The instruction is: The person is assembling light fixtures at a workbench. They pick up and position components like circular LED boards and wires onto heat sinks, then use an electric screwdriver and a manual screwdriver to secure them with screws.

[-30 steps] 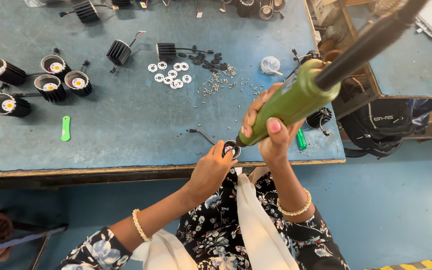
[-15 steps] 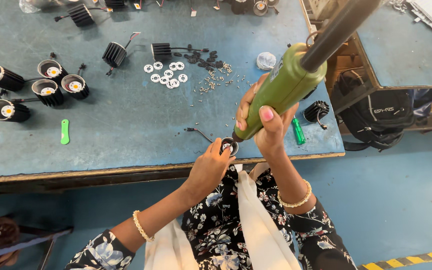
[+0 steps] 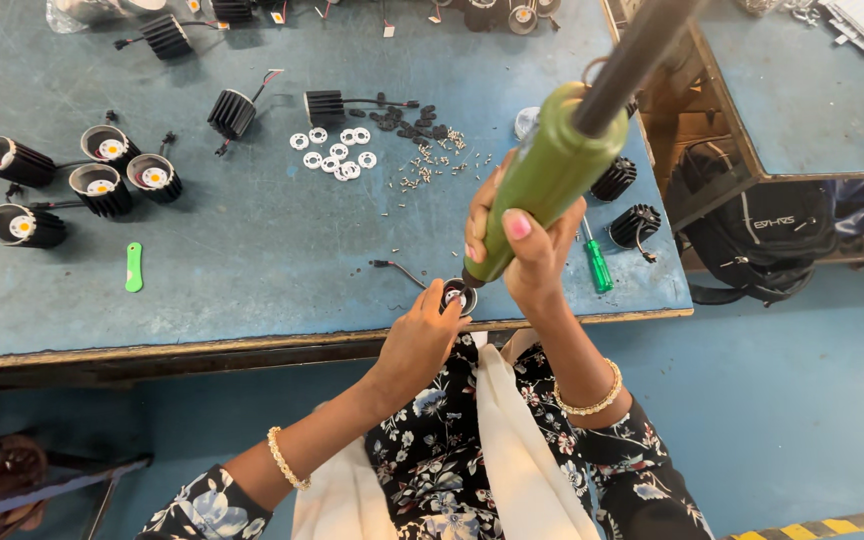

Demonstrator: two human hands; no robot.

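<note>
Two hands at work near the table [image 3: 252, 250] edge: our left hand [image 3: 420, 340] pinches a small black lamp housing [image 3: 457, 297], while our right hand [image 3: 522, 245] is wrapped around a green powered screwdriver [image 3: 542, 180], tip down in the housing. Fastening appears underway; next comes holding the bit square. Nearby: white rings [image 3: 332, 155], loose screws [image 3: 432, 165], green hand screwdriver [image 3: 597, 262]; nothing obstructs.

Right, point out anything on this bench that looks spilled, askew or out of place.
Small screws lie scattered loose on the blue table beside the white rings, looking spilled rather than sorted. One finned heat sink sits close to the table's right edge. Nothing looks damaged.
</note>
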